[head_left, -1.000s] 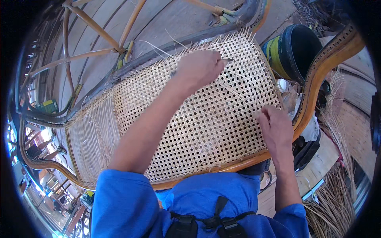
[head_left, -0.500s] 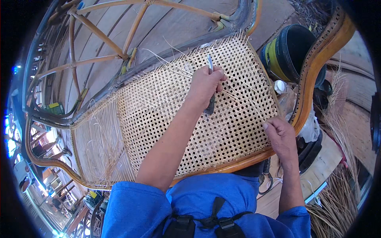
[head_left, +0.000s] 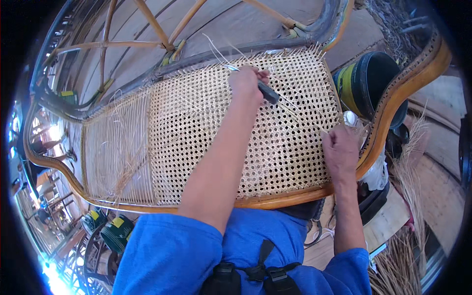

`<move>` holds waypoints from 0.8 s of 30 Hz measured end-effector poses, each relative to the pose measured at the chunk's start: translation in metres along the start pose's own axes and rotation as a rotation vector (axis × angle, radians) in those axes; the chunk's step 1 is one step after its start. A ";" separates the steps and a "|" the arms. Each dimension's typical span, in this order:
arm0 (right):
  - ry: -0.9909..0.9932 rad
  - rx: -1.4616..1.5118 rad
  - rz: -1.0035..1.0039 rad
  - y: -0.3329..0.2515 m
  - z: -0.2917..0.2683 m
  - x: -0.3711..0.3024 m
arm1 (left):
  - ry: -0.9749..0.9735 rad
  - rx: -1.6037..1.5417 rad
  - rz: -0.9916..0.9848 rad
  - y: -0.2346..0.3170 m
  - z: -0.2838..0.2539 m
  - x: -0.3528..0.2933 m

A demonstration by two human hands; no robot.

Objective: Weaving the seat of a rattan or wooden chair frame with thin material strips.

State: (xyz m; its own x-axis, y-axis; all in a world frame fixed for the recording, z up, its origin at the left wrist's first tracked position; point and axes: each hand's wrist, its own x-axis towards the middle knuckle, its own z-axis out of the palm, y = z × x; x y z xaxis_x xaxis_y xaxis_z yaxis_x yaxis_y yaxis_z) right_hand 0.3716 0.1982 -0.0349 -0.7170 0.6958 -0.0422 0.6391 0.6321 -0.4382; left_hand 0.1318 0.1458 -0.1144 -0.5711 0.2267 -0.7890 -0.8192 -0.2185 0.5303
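Beneath the left hand (head_left: 247, 86) lies woven cane (head_left: 278, 152).

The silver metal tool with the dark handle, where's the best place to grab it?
Probably by its thick dark handle, coming from the lower right of the picture: that blunt-looking end sticks out of the person's bare left hand that way, while the thin silver metal end points up and left.

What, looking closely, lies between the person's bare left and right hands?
The head view shows the dark handle of a slim metal tool at the left hand, then pale, open-holed woven cane with thin loose strands, up to the right hand.
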 end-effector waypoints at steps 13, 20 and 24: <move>0.047 -0.133 -0.116 -0.010 0.026 0.011 | 0.105 -0.041 0.220 0.061 -0.019 0.073; -0.016 -0.104 -0.142 -0.005 0.020 0.004 | 0.070 -0.029 0.255 0.068 -0.022 0.076; 0.177 0.000 -0.229 0.003 0.018 -0.004 | 0.056 0.001 0.277 0.068 -0.025 0.078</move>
State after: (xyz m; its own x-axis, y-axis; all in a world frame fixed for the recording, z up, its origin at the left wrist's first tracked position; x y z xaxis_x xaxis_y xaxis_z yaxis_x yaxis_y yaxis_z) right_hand 0.3713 0.1916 -0.0522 -0.7830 0.5834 0.2158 0.4657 0.7798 -0.4185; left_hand 0.0335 0.1246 -0.1477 -0.7697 0.1055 -0.6297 -0.6322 -0.2638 0.7285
